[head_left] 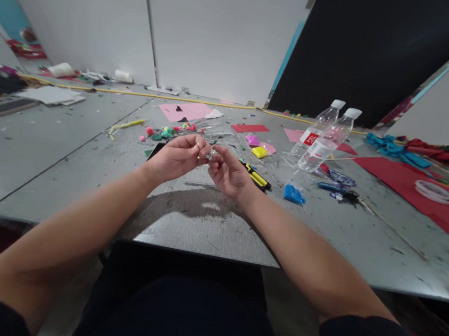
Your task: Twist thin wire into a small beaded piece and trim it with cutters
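Left hand (177, 159) and right hand (227, 172) meeting above the grey table (67, 173), fingertips pinched together on a tiny clear piece (208, 156), too small and blurred to identify. Just right, a yellow-and-black utility knife (257, 178), partly hidden behind the right hand. Farther right, two plastic bottles (324, 138) leaning. Near edge cut off by dark lap.

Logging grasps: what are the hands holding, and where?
Both hands, left hand and right hand, pinch a small clear item between fingertips; its kind cannot be told.
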The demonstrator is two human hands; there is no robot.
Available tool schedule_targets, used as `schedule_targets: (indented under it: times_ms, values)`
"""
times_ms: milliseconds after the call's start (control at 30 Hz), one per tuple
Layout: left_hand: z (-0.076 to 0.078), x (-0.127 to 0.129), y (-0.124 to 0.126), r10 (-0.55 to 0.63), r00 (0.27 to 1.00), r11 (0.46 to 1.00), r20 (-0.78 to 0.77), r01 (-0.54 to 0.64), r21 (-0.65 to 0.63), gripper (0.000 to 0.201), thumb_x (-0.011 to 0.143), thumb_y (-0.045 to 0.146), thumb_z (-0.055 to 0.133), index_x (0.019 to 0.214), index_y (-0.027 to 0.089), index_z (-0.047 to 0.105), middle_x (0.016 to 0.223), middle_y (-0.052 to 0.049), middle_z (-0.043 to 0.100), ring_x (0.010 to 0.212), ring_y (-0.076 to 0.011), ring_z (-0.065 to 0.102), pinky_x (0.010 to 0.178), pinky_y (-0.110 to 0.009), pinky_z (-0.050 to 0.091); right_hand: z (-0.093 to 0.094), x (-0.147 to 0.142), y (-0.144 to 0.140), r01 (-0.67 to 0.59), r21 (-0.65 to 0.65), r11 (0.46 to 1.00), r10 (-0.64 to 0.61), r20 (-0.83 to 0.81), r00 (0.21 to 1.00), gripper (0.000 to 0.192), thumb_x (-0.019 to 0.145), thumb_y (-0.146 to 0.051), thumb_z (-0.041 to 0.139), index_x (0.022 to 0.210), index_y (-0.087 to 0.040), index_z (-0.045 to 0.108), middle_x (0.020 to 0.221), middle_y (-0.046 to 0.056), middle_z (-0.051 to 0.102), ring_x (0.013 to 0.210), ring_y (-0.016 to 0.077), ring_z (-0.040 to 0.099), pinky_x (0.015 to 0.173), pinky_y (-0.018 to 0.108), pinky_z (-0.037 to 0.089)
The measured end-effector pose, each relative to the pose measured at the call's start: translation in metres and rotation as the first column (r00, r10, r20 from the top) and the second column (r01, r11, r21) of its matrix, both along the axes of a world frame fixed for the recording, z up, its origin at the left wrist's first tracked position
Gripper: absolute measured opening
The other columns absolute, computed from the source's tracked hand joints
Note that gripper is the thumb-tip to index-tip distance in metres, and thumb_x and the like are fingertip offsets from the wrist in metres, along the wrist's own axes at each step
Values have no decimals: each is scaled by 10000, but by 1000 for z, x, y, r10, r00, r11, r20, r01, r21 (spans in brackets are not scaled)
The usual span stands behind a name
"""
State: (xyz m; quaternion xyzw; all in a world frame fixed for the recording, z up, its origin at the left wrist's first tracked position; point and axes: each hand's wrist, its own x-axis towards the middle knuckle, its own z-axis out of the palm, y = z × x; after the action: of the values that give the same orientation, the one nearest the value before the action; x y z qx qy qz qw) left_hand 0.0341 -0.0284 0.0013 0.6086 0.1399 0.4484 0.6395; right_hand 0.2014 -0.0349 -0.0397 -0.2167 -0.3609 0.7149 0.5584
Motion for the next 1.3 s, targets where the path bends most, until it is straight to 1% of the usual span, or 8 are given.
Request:
schedule_targets:
  times_ms: [100,200,400,500,633,900,1100,1300]
  values:
    - [8,-6,5,166,986,981,27,-168,96,262,797,332,769,733,220,542,761,-9,512,772,-165,542,783,-344,501,-1,0,-2,-24,6,1000,23,157,987,388,697,-538,844,842,-226,666,649,-46,612,591,102,560,574,247,488]
    - [10,-11,13,362,932,886,-27,-335,319,229,822,332,741,743,222,557,769,-17,527,786,-173,520,794,-337,466,2,1,-7,61,203,977,-132,359,924,394,711,-564,815,743,-230,609,588,-43,569,540,112,509,539,270,450]
    - [-5,-9,23,650,723,591,-235,-286,754,153,822,308,699,751,236,585,812,-56,610,849,-232,475,897,-406,395,10,10,-14,201,753,626,-694,420,585,170,846,-393,719,888,-263,617,786,1,603,714,161,527,738,340,476]
    - [-11,-4,23,650,706,563,-281,-199,802,155,833,325,671,741,237,584,784,-55,609,835,-244,477,930,-432,359,7,14,-7,100,842,530,-774,432,463,126,897,-373,639,953,-261,623,887,46,630,794,198,553,783,368,481]
    - [-14,0,21,617,716,608,-328,-168,776,183,813,337,703,718,228,590,761,-45,596,795,-238,480,941,-436,330,1,16,2,-13,891,453,-813,419,403,148,952,-339,533,883,-242,621,876,70,650,861,223,579,855,390,474]
    - [-14,-1,21,671,675,548,-306,-174,818,168,831,374,683,744,232,659,746,-48,648,764,-231,522,878,-402,355,-1,17,5,21,855,518,-771,456,444,131,916,-305,571,850,-236,659,867,64,679,833,216,595,839,381,476]
    - [-14,0,19,686,661,562,-303,-219,797,128,814,314,713,707,244,708,721,-37,684,730,-217,556,874,-394,376,-8,14,11,125,765,632,-678,468,567,75,855,-308,643,813,-247,657,776,18,647,758,192,604,784,362,489]
    - [-16,-1,20,643,670,617,-370,-168,769,85,778,243,726,694,254,737,699,-28,694,717,-213,581,854,-377,400,-12,17,15,82,750,656,-656,513,554,60,809,-225,657,759,-246,633,730,6,645,738,197,606,798,375,485]
